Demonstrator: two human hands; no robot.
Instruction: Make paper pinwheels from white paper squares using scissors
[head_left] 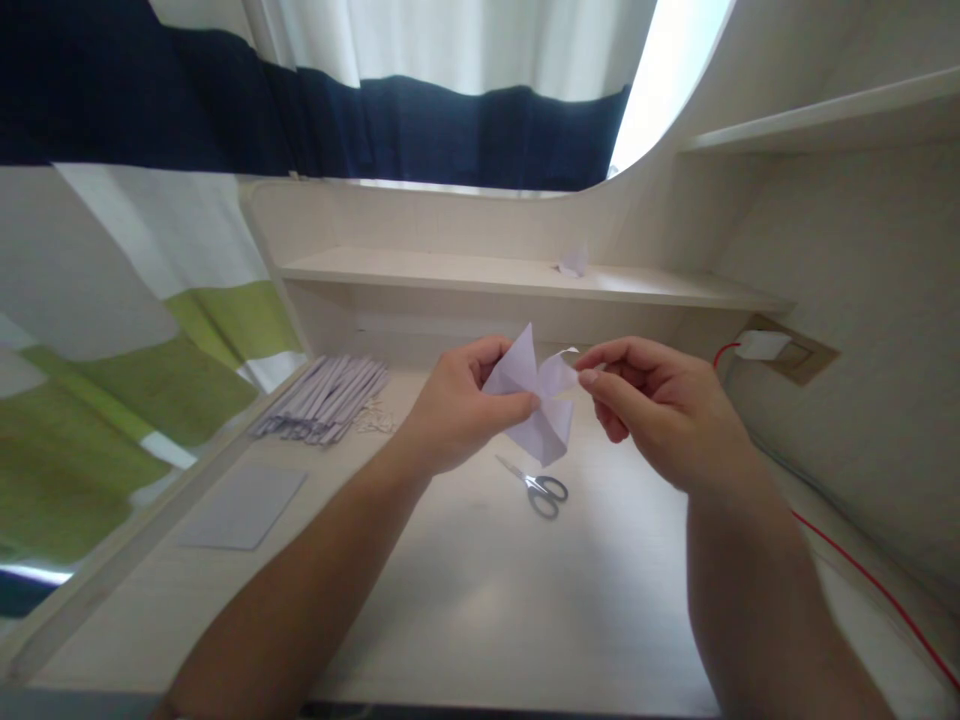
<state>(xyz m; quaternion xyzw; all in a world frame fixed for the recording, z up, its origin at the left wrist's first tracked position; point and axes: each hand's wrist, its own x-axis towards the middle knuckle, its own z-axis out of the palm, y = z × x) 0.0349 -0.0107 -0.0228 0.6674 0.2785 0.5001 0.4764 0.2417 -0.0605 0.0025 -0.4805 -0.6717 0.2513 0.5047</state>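
left hand (450,415): raised above the desk, thumb and fingers pinched on the left side of the folded white paper piece (534,400).
right hand (660,410): thumb and forefinger pinched narrowly on the right flap of the same paper piece.
paper piece: held in the air between both hands, over the middle of the desk, with pointed flaps sticking up and down.
scissors (541,487): one pair, lying flat on the desk (480,600) just under the held paper, handles toward the person.
paper strips (326,398): one bundle, too many to count, lying at the left rear of the desk, well apart from the hands.
flat sheet (244,505): one, pale grey, near the left edge of the desk.
shelf (450,272): one small folded paper (573,262) sits on it, behind the hands.
red cable (862,570): one, running along the right edge to a white plug (761,345) at the wall.
in the way: nothing lies between the hands and the paper.
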